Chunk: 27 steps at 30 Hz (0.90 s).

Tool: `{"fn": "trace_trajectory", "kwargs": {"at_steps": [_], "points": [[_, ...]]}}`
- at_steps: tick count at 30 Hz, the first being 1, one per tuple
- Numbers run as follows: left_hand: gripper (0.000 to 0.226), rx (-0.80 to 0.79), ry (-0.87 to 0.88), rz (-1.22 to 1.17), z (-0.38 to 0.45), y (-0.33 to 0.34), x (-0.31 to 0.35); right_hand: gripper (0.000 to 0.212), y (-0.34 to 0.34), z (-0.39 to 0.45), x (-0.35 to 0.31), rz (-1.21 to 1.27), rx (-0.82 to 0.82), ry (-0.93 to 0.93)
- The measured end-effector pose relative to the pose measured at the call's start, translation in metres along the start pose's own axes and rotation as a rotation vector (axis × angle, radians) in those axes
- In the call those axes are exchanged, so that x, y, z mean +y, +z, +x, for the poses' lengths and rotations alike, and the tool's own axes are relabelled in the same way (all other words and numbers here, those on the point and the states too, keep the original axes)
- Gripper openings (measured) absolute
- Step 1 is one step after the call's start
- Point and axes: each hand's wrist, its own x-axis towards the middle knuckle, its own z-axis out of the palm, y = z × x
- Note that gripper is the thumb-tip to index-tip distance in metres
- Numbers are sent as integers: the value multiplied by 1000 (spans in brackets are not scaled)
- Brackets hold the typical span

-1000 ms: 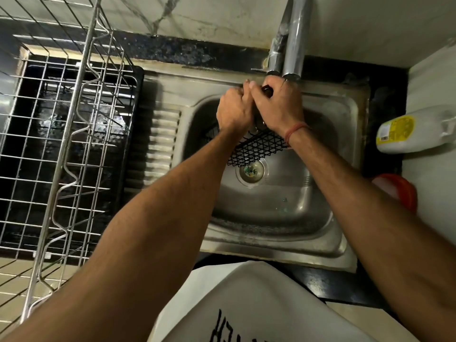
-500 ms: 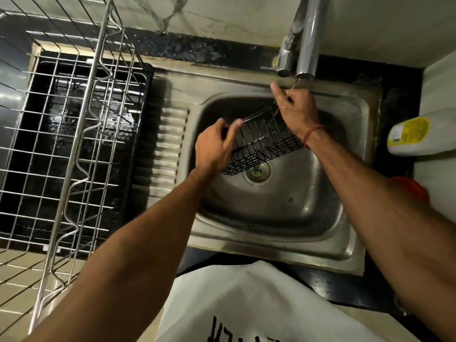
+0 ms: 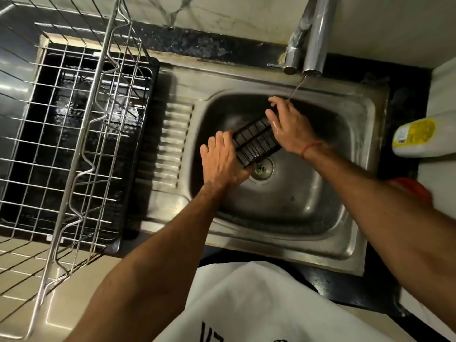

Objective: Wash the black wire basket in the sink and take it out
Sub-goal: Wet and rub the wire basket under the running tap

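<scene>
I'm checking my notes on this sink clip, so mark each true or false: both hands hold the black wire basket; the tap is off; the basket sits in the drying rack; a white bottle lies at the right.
1. Both the left hand and right hand hold the black wire basket: true.
2. The steel tap is off: false, a thin stream runs.
3. The basket sits in the steel wire drying rack: false, it is over the steel sink.
4. A white bottle with a yellow label lies at the right: true.
</scene>
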Motion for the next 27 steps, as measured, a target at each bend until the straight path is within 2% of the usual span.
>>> {"fn": "trace_trajectory", "kwargs": {"at_steps": [2,4,7,13,14,17,18,21,22,25,27], "points": [[102,-4,34,17,-2,3,4,62,8,-22,9,-96,1,1],[100,-1,31,19,-1,6,10,68,11,-43,16,-210,5,-39],[99,13,-39,17,8,5,17,73,10,-67,18,-412,-53,-153],[99,14,-16,21,11,3,13,71,-3,-64,17,-593,-182,-439],[98,15,-7,34,9,3,14,71,-9,-56,19,-592,-186,-433],[93,-23,30,67,4,6,20,73,-22,-38,11,-497,-121,-182],[93,-34,30,82,2,7,21,74,-19,-37,4,-489,-136,-218],[90,-34,18,111,-1,8,24,71,3,-50,-6,-506,-223,-481],[91,-39,21,104,1,7,24,71,4,-51,-3,-494,-208,-460],[97,-63,16,84,8,2,20,72,-5,-49,10,-419,-80,-121],[100,-63,12,85,10,0,19,72,-12,-55,16,-463,-108,-184]]}}
